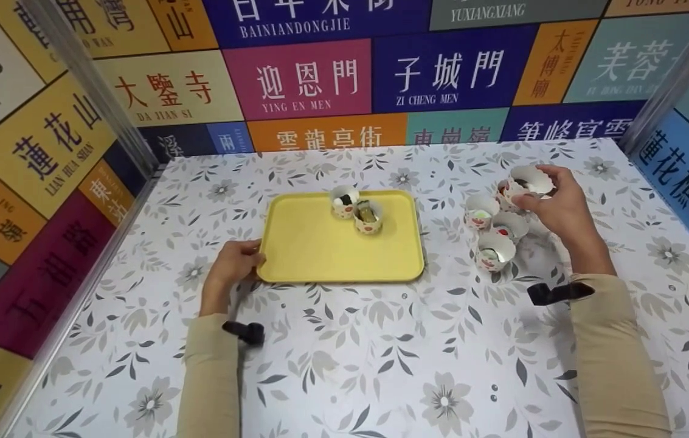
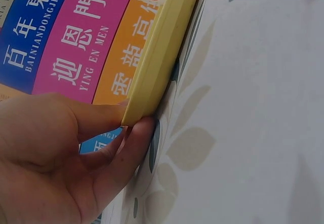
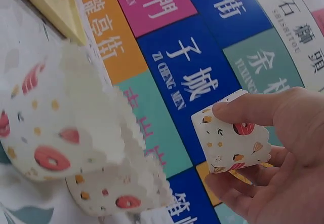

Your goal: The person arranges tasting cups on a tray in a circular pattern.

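White cup (image 3: 225, 142), scallop-rimmed and doughnut-printed

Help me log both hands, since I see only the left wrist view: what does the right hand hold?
Observer: The right hand grips a printed paper cup.
Operator: Noted. How many cups stand on the yellow tray? I see mostly its edge.
Observer: The head view shows two cups on the tray.
Operator: Are there any others beside it?
Observer: Yes, at least three cups to the right of the tray.
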The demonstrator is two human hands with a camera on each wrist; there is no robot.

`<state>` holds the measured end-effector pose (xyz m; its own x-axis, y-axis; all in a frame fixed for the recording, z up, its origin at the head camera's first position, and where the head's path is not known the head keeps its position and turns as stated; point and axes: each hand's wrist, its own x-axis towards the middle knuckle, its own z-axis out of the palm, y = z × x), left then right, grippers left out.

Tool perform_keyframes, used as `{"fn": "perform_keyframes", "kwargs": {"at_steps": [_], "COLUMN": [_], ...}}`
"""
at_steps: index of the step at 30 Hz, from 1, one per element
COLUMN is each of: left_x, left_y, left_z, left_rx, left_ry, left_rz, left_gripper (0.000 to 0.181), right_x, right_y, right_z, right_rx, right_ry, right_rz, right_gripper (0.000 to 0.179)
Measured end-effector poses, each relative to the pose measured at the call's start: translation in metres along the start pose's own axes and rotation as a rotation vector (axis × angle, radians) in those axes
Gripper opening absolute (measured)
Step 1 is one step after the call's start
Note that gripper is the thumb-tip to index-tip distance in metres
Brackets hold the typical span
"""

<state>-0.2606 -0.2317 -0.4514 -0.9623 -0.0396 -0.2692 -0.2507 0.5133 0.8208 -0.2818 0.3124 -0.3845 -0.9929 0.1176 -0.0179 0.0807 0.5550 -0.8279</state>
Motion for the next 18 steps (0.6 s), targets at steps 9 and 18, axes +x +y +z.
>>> {"fn": "perform_keyframes", "kwargs": {"at_steps": [9,18], "left_x": [0.000,0.001], "left_y": [-0.002,-0.002], "left_z": [0.001,0.002], "left_rx": [-0.003,0.024], "left_ry": [0.000,0.014], "left_rz": [0.009,-0.008], "left_gripper": [0.047,0.047], "right_x": [-0.017,-0.026], "right_y": [-0.034,-0.049], "right_z": [0.019,0.051], "right_rx": [0.006,-0.051], "right_ry": [-0.043,-0.100], "right_rz": [-0.055,-0.117], "right_gripper": [0.081,0.079]}}
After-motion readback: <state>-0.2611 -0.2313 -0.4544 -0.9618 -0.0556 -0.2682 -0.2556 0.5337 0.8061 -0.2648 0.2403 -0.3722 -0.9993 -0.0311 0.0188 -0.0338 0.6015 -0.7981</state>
